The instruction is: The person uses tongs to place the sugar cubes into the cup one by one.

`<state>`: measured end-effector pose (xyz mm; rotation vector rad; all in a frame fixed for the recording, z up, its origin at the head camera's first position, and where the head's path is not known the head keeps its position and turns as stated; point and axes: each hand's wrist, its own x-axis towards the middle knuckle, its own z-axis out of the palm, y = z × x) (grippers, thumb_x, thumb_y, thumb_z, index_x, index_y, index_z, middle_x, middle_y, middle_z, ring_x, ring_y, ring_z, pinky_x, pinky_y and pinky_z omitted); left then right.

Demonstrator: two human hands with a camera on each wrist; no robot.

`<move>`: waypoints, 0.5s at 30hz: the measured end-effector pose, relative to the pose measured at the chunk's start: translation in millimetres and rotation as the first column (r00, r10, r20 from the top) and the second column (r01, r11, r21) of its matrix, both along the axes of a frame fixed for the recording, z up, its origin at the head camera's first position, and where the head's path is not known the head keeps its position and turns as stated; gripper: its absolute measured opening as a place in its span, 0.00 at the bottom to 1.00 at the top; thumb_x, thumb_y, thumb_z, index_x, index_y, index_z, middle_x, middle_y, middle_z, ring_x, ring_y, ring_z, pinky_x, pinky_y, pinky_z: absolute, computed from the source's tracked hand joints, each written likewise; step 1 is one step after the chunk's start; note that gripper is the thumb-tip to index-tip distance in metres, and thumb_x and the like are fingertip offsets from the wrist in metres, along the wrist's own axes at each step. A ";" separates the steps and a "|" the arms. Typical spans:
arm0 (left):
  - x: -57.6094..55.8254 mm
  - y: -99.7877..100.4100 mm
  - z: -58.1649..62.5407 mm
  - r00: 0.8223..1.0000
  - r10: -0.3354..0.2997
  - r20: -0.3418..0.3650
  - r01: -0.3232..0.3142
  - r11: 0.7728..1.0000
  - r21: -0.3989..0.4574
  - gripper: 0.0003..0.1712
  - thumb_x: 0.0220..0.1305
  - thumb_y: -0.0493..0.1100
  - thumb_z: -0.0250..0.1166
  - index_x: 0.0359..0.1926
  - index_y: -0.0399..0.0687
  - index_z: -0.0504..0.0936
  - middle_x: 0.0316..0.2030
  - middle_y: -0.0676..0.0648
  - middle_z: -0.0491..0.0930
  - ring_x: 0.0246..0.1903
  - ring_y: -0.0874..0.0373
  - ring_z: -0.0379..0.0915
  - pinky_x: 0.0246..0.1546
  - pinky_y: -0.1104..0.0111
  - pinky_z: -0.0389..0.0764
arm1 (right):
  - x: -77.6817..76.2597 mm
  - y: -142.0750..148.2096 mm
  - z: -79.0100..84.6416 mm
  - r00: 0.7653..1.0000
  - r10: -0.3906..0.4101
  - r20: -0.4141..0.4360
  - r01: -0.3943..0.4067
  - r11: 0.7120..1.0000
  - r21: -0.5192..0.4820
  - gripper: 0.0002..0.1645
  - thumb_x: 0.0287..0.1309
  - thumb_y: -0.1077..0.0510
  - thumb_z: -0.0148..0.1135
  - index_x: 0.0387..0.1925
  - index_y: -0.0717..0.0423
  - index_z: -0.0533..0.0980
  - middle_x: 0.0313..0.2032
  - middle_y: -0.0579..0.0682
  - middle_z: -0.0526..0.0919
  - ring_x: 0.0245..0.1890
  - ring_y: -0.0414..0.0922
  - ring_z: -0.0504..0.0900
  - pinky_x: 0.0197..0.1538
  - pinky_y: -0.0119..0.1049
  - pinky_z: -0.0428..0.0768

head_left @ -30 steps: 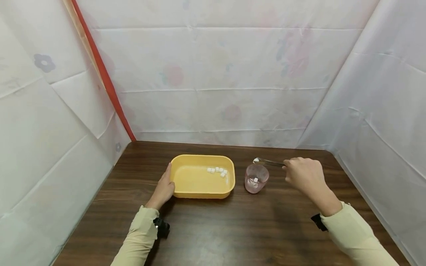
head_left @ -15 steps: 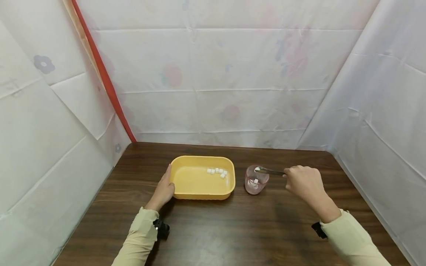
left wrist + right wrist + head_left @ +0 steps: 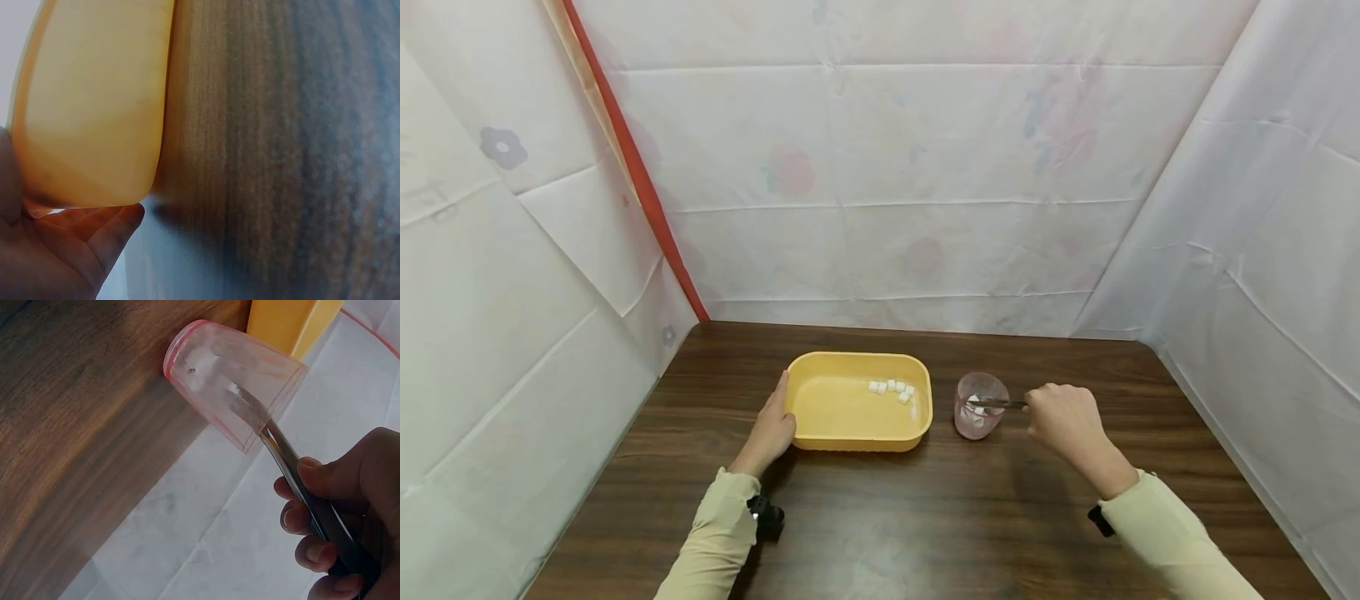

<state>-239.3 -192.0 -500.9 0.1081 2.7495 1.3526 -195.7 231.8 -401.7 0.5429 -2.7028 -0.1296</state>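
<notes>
My left hand (image 3: 770,429) holds the left end of a yellow plastic tray (image 3: 857,442), its fingers along the end wall and its thumb at the near corner. Several small white cubes (image 3: 891,387) lie in the tray's right part. My right hand (image 3: 1067,421) grips metal tongs (image 3: 1003,403) with a dark handle (image 3: 337,544). Their tips are inside a clear pinkish cup (image 3: 972,427), which stands upright to the right of the tray. White cubes (image 3: 978,411) show inside the cup, near the tips. Whether the tongs still pinch a cube, I cannot tell.
A dark wood-grain table (image 3: 880,525) lies beneath everything. White patterned sheeting (image 3: 880,167) rises behind it and at both sides. A red strip (image 3: 632,158) runs down the back left corner. Each wrist carries a small black camera (image 3: 767,517).
My right hand has moved down and a little to the left. The tongs' tips, with a white cube, went from above the cup's rim to inside it. My left hand and the tray stay put.
</notes>
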 end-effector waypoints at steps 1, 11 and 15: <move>0.1 0.2 -0.2 1.000 0.000 0.003 0.000 1.000 -0.002 0.44 0.61 0.29 0.39 0.75 0.47 0.31 0.74 0.40 0.36 0.71 0.43 0.35 0.67 0.48 0.45 | -0.7 -0.8 -0.9 1.000 0.006 -0.002 -0.006 1.000 0.003 0.25 0.44 0.62 0.70 0.06 0.49 0.64 0.10 0.45 0.63 0.11 0.40 0.56 0.11 0.38 0.60; 0.6 1.1 -0.2 1.000 -0.005 -0.016 0.005 1.000 -0.001 0.44 0.61 0.28 0.39 0.75 0.47 0.31 0.74 0.38 0.36 0.71 0.42 0.36 0.67 0.49 0.46 | -4.4 -7.6 2.3 0.999 0.044 -0.022 -0.044 0.999 0.019 0.29 0.39 0.65 0.68 0.05 0.47 0.56 0.11 0.41 0.53 0.15 0.40 0.49 0.13 0.34 0.53; 0.7 0.8 0.3 1.000 -0.001 -0.013 0.001 1.000 -0.002 0.45 0.60 0.29 0.39 0.75 0.48 0.31 0.74 0.38 0.37 0.71 0.42 0.36 0.67 0.48 0.46 | -2.7 -7.2 9.6 1.000 0.016 -0.003 -0.016 1.000 0.013 0.29 0.42 0.64 0.67 0.05 0.46 0.56 0.11 0.41 0.53 0.15 0.40 0.49 0.12 0.35 0.55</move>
